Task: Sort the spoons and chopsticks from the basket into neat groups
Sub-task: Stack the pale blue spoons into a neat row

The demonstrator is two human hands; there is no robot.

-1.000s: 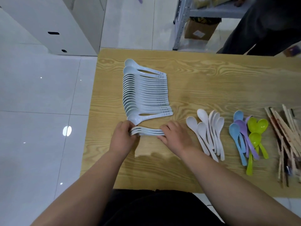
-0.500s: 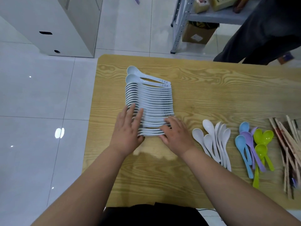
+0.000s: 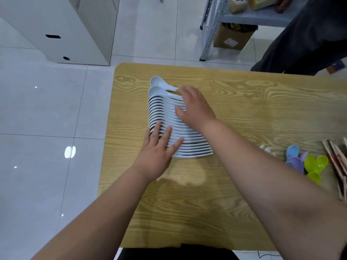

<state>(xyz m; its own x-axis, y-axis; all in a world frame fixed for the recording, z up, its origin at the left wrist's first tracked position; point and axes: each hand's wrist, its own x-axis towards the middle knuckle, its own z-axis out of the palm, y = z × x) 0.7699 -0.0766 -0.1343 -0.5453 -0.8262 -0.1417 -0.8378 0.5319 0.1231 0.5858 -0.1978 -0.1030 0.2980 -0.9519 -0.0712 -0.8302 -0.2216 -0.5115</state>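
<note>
A long row of pale blue-white spoons [image 3: 165,111] lies overlapped on the wooden table [image 3: 244,102], bowls to the left. My left hand [image 3: 159,147] rests flat, fingers spread, on the bowls at the near end of the row. My right hand [image 3: 195,107] lies flat with fingers apart on the handles at the far end. At the right sit blue and purple spoons [image 3: 294,156], green spoons [image 3: 315,166] and a bundle of chopsticks [image 3: 338,162]. My right forearm hides most of the white spoons [image 3: 266,148].
A person in dark clothes [image 3: 309,38] stands at the table's far right. Behind are a metal shelf [image 3: 212,29] with a cardboard box [image 3: 232,36] under it and a white cabinet [image 3: 78,29] on the tiled floor. No basket is in view.
The small spoon stack held between both hands was pushed up against the row. My left hand flattened on the bowls, and my right hand moved up to the far handles.
</note>
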